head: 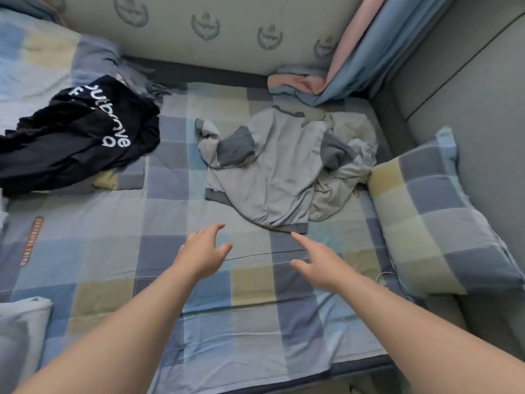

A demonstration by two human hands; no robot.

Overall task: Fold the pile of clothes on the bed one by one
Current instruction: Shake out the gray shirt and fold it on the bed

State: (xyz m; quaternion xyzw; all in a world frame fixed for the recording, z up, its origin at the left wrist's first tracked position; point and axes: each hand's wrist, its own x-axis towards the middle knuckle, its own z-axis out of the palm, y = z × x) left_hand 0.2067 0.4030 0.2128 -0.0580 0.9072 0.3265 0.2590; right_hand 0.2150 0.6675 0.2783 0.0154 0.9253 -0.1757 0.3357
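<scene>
At the far left edge, a fold of pale bedding (20,331) lies at the near corner of the bed (113,265), which is covered in a blue, grey and yellow check. Farther back on that side a black garment (82,137) with white lettering sits crumpled, partly on a checked blanket (34,61). Along the back runs a padded panel (227,29) with crest motifs. The left hand (203,255), a ring on one finger, hovers over bare cover with fingers spread, its grip loose and holding nothing. Just beyond it the grey sweatshirt (272,172) lies rumpled, dark ribbed cuffs folded over its body, with nothing lying on top of it. The right hand (318,264) is likewise slack, its grip empty, forefinger stretched to the sweatshirt's dark hem; whether it touches I cannot tell. A paler crumpled garment (326,206) lies tucked against the sweatshirt's right side. Behind hangs a pink and blue curtain (355,52), its end pooled on the bed. A checked pillow (431,220) leans on the grey padded wall (468,95) at the right.
</scene>
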